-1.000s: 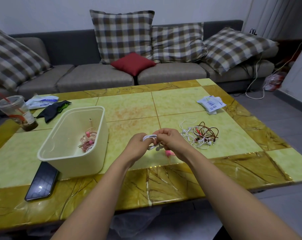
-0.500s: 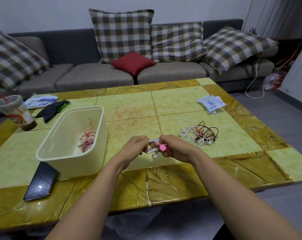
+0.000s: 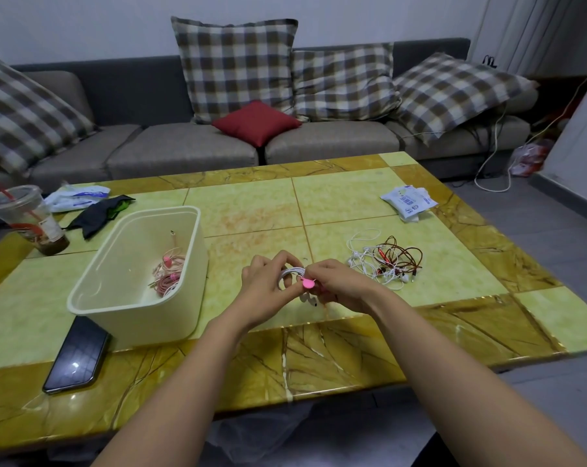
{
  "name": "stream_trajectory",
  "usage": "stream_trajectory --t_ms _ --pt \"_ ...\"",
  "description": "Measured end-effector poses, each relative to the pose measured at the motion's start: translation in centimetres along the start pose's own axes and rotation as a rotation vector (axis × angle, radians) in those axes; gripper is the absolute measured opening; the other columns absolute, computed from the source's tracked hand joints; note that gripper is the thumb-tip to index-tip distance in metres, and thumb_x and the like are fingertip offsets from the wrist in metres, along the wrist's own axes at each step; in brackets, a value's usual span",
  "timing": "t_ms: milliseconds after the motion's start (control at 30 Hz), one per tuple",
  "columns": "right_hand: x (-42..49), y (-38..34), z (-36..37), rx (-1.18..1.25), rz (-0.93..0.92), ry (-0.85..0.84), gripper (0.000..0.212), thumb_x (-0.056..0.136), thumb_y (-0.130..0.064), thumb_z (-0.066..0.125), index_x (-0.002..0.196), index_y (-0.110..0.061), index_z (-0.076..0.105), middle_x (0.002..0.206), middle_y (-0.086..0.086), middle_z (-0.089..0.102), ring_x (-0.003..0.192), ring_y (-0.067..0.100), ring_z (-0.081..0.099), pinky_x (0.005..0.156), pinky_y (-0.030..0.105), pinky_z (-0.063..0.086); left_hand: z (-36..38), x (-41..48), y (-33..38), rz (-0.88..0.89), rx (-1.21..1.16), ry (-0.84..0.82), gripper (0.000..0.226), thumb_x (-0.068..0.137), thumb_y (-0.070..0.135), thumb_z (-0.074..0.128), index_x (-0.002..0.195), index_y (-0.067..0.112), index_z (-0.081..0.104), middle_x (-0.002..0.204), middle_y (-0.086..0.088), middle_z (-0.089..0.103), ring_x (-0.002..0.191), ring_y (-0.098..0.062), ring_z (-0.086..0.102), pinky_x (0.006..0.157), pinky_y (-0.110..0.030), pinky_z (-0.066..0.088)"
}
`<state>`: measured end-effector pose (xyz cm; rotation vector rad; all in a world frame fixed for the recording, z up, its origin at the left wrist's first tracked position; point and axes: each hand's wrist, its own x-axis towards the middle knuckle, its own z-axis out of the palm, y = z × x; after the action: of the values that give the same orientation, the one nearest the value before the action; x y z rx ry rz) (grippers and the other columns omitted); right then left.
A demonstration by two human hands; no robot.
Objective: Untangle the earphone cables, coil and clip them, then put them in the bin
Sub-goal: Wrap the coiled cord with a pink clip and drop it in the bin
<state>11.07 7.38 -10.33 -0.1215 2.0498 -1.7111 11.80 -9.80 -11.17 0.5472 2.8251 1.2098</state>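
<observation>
Above the table's front middle, my left hand (image 3: 268, 281) grips a coiled white earphone cable (image 3: 290, 274). My right hand (image 3: 339, 286) pinches a pink clip (image 3: 308, 283) against that coil, and a loose cable end hangs below it. A tangle of white and brown-red earphone cables (image 3: 386, 259) lies on the table to the right of my hands. The cream plastic bin (image 3: 133, 315) stands to the left and holds pink coiled earphones (image 3: 169, 273) inside.
A black phone (image 3: 78, 355) lies in front of the bin near the table edge. A plastic cup with a straw (image 3: 25, 219), a dark cloth (image 3: 98, 214) and a white packet (image 3: 78, 197) sit at the back left. Another white packet (image 3: 408, 200) lies at the back right.
The right hand picked the pink clip up from the table and brought it onto the white coil. Both hands stayed close together at the table's front middle.
</observation>
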Motion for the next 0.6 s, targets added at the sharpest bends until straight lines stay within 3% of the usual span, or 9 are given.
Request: stream_trajectory --t_ms 100,200,333,400,500,600 --pt "0.0 0.0 0.0 -0.037 -0.007 -0.019 0.029 0.094 -0.012 0.047 0.07 -0.011 0.061 0.08 0.014 0.057 0.065 0.016 0.045 0.056 0.024 0.033 0.0 0.2 -0.2 0.065 0.098 0.014 0.02 0.09 0.042 0.06 0.107 0.04 0.049 0.094 0.009 0.058 0.101 -0.014 0.042 0.078 -0.022 0.03" --pt "0.2 0.1 -0.3 -0.046 0.002 -0.045 0.025 0.096 -0.012 0.049 0.074 -0.007 0.06 0.076 0.007 0.054 0.064 0.013 0.041 0.057 0.024 0.03 -0.3 0.0 -0.3 0.102 -0.063 -0.056 0.01 0.094 0.036 0.06 0.101 0.032 0.054 0.084 0.01 0.064 0.085 -0.012 0.057 0.075 -0.031 0.044" --pt "0.0 0.2 -1.0 -0.067 0.007 -0.14 0.017 0.098 -0.014 0.055 0.091 -0.004 0.066 0.088 0.01 0.055 0.071 0.011 0.048 0.062 0.022 0.036 -0.8 0.1 0.3 -0.028 -0.281 -0.132 0.02 0.1 0.026 0.051 0.095 0.006 0.051 0.074 0.006 0.06 0.062 -0.004 0.052 0.061 -0.021 0.042" --pt "-0.2 0.2 -0.9 -0.107 -0.012 -0.161 0.017 0.1 -0.014 0.055 0.096 -0.01 0.071 0.088 0.004 0.063 0.07 0.007 0.054 0.062 0.019 0.039 -0.8 0.3 0.7 -0.127 -0.32 -0.146 0.021 0.102 0.024 0.048 0.092 0.005 0.048 0.072 0.002 0.058 0.059 -0.005 0.053 0.06 -0.021 0.042" --pt "0.0 0.2 -0.3 -0.264 -0.077 -0.071 0.019 0.099 -0.015 0.056 0.098 -0.007 0.073 0.074 0.001 0.055 0.061 0.005 0.048 0.059 0.018 0.038 -0.4 0.4 1.0 -0.236 -0.369 -0.115 0.02 0.102 0.025 0.046 0.092 0.008 0.048 0.073 -0.001 0.056 0.058 -0.012 0.053 0.058 -0.024 0.045" --pt "0.4 0.3 0.0 -0.423 -0.118 0.045 0.021 0.097 -0.016 0.058 0.103 -0.005 0.074 0.075 0.002 0.056 0.063 0.009 0.048 0.056 0.018 0.04 0.1 0.6 0.9 -0.277 -0.384 -0.045 0.02 0.101 0.025 0.048 0.092 0.008 0.049 0.071 -0.002 0.057 0.056 -0.015 0.046 0.055 -0.027 0.04"
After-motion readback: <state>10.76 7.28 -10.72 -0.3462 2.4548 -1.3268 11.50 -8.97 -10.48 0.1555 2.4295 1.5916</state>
